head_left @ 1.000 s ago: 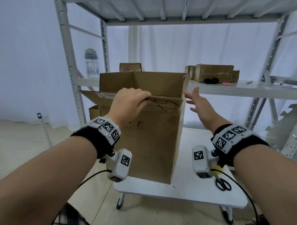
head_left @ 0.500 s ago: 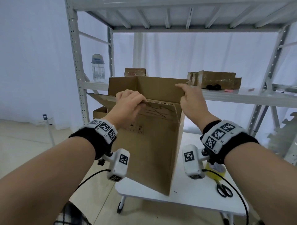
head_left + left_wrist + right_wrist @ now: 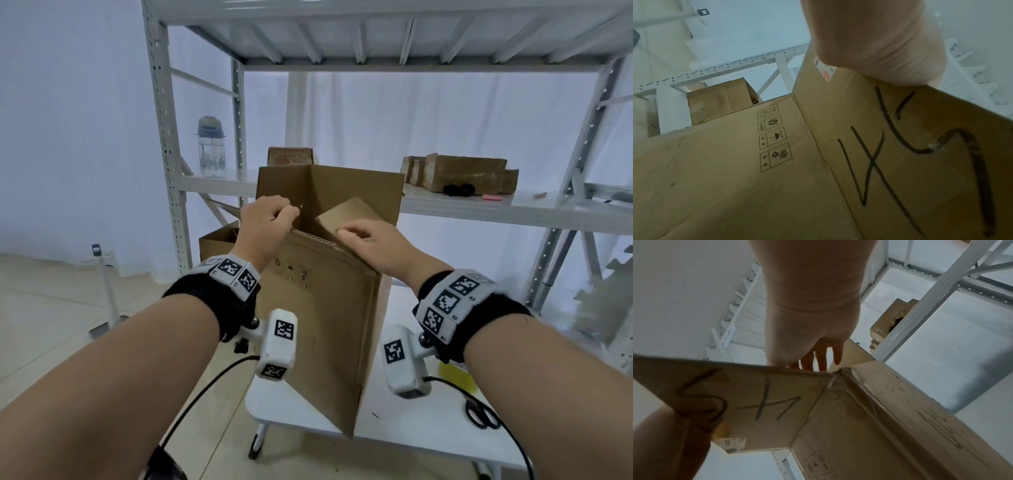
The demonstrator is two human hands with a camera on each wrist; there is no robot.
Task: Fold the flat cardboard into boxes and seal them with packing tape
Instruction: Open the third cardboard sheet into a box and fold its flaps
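While the tall brown cardboard box [image 3: 329, 329] stands tilted on the small white table [image 3: 411, 431], its top open, the left hand [image 3: 263, 222] curls its fingers over the near flap's edge and grips it. The right hand [image 3: 370, 240] presses an inner flap [image 3: 346, 214] down with fairly straight fingers. Black-handled scissors [image 3: 481, 414] lie well right of the box.
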